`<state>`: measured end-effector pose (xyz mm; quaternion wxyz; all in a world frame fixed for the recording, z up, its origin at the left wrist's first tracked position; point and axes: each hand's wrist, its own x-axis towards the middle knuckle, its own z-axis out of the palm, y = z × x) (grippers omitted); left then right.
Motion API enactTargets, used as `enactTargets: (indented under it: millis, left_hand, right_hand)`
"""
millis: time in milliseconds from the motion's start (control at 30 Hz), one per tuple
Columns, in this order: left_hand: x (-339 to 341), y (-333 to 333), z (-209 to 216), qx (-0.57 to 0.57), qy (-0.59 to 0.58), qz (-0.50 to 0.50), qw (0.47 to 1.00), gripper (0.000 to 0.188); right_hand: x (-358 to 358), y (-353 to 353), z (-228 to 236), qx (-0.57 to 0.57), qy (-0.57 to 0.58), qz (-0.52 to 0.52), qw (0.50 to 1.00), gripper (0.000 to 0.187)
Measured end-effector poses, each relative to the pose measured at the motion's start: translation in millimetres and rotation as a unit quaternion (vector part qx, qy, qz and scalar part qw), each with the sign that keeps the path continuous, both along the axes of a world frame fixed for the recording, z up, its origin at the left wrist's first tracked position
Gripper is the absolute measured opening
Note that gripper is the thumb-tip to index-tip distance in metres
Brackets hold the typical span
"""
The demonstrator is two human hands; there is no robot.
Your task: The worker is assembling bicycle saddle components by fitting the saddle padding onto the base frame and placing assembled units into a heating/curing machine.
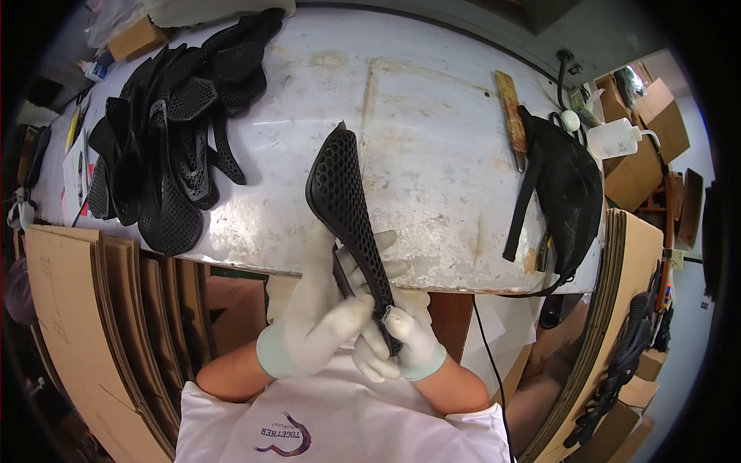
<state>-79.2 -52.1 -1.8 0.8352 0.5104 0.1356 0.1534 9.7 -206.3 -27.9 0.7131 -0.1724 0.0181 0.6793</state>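
Observation:
A black bicycle saddle point(345, 189) with an open honeycomb surface stands tilted in front of me, its wide end up and its narrow end down toward my chest. My gloved left hand point(320, 309) is closed around its lower part from the left, with the fingertips showing behind it on the right. Near the narrow end, my gloved right hand point(409, 339) grips the saddle between thumb and fingers. A slim black edge shows between my left hand and the saddle. On the table's left lies a heap of similar black honeycomb saddles point(174, 131).
The worn white table point(440, 193) spreads before me. At its right lie a black cloth bag point(567, 193), a rusty flat strip point(511, 116) and a white squeeze bottle point(615, 140). Cardboard sheets stand upright at the left point(69, 316) and right point(610, 309). A black cable point(488, 347) hangs below the table edge.

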Motion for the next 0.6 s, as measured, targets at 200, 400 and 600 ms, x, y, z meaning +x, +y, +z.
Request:
enactTargets:
  millis: [200, 400, 600]
  left_hand:
    - [-2, 1, 2, 0.017, 0.01, -0.01, 1.0, 0.092]
    - [-2, 5, 4, -0.013, -0.001, -0.016, 1.0, 0.095]
    - [6, -8, 10, 0.002, 0.054, 0.056, 0.997, 0.098]
  right_hand:
    - [-1, 1, -6, 0.044, -0.037, 0.0, 0.998, 0.064]
    - [-3, 2, -3, 0.076, 0.023, 0.015, 0.997, 0.074]
    - [3, -5, -13, 0.035, -0.062, 0.036, 0.997, 0.075]
